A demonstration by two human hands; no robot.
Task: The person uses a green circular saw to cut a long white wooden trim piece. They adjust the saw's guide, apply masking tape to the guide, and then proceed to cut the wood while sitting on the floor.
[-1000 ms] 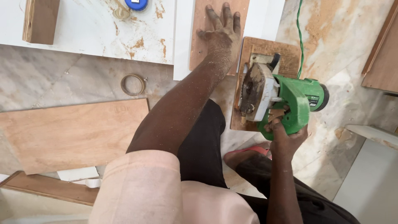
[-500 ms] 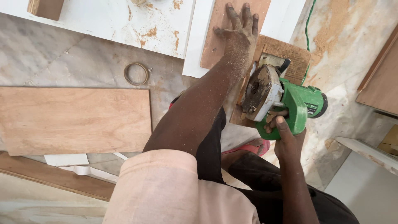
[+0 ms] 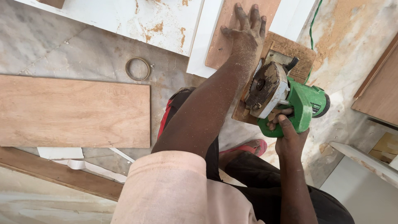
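My right hand (image 3: 289, 137) grips the handle of a green circular saw (image 3: 286, 98), which rests on a small brown board (image 3: 286, 47) on the floor. Its metal blade guard faces my left forearm, and a green cord (image 3: 311, 29) runs off toward the top. My left hand (image 3: 245, 31), dusted with sawdust, lies flat with fingers spread on a narrow brown wooden strip (image 3: 232, 25) just beyond the saw.
A large plywood panel (image 3: 74, 112) lies at left on the marble floor. A white sheet stained with sawdust (image 3: 124, 20) lies at the top. A ring of tape (image 3: 137, 68) sits between them. A red sandal (image 3: 248, 147) shows under the saw. More boards (image 3: 379, 91) stand at right.
The view has shifted, so everything sits lower and further left in the picture. My left hand stays pressed on the strip and my right hand keeps its hold on the saw.
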